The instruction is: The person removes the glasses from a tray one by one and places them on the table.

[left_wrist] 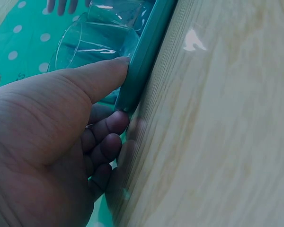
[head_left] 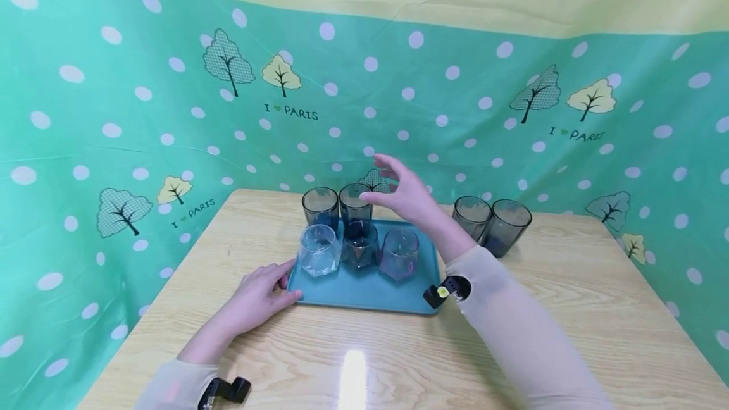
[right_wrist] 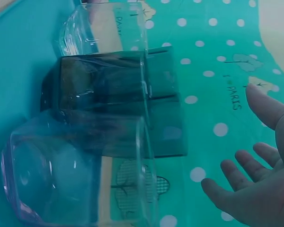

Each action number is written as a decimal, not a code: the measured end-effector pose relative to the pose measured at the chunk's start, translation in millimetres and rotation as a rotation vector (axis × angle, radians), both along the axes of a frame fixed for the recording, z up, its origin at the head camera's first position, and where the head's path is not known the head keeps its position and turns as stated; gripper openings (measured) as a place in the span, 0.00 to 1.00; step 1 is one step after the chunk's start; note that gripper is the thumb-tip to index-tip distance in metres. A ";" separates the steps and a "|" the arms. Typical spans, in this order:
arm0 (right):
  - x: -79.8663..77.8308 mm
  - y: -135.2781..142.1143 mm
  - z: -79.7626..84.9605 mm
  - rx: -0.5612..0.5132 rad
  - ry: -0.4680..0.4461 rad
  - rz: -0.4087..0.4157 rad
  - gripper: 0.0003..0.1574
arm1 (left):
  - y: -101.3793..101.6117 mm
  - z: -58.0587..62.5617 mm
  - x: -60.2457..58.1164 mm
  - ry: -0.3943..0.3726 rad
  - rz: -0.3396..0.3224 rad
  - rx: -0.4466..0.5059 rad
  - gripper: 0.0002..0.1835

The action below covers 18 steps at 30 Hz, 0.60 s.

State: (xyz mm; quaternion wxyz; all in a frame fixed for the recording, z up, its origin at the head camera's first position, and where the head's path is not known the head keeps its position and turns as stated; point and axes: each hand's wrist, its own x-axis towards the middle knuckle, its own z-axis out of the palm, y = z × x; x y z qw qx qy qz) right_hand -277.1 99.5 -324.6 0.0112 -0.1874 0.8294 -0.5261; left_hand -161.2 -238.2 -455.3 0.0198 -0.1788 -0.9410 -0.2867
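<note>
My left hand [head_left: 259, 293] grips the front left corner of a blue tray [head_left: 364, 304]. In the left wrist view its thumb [left_wrist: 104, 78] presses the rim while the other fingers curl at the tray's edge. Over the back of the tray, my right hand [head_left: 407, 193] is raised with fingers spread and holds nothing. The front row on the tray has a clear faceted glass [head_left: 319, 258], a dark grey glass [head_left: 360, 252] and a pink-tinted glass [head_left: 400, 258]. Behind them stand two taller grey tumblers [head_left: 320, 202], partly hidden by the front row.
To the right of the tray, two more grey tumblers [head_left: 507, 229] stand close together on the wooden table [head_left: 575, 283]. A green polka-dot cloth [head_left: 398, 100] with printed trees hangs directly behind the table and along its sides.
</note>
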 end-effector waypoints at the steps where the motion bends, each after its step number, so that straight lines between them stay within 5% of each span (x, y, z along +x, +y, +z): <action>1: -0.5 -2.0 -1.1 0.002 -0.008 0.000 0.60 | -0.1 0.2 0.5 0.000 -0.001 -0.001 0.40; 18: -14.5 -24.6 -24.0 0.094 -0.058 0.015 0.62 | 0.7 0.6 0.8 -0.009 0.008 -0.011 0.40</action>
